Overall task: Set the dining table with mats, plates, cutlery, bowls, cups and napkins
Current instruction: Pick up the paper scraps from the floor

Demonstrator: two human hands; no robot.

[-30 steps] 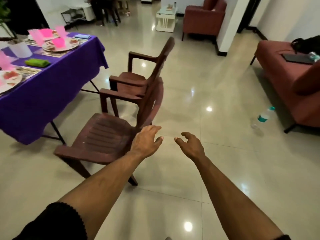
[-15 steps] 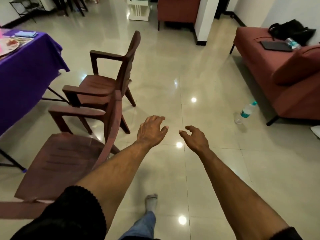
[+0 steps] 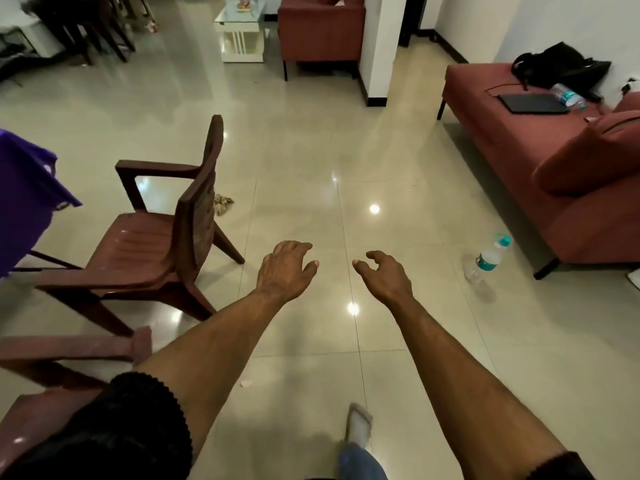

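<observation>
My left hand [image 3: 285, 270] and my right hand [image 3: 384, 275] reach out in front of me over the shiny tiled floor, fingers loosely curled, holding nothing. Only a corner of the purple tablecloth [image 3: 24, 199] of the dining table shows at the left edge. No mats, plates, cutlery, bowls, cups or napkins are in view.
A brown plastic chair [image 3: 162, 237] stands left of my hands, and part of a second chair [image 3: 65, 351] is at the lower left. A water bottle [image 3: 486, 259] stands on the floor by a red sofa [image 3: 540, 161] holding a laptop and a black bag. My foot [image 3: 360, 424] steps forward.
The view has swung right, away from the table, so the set plates and pink napkins have left the frame. Both hands stay empty and outstretched. My foot has come forward.
</observation>
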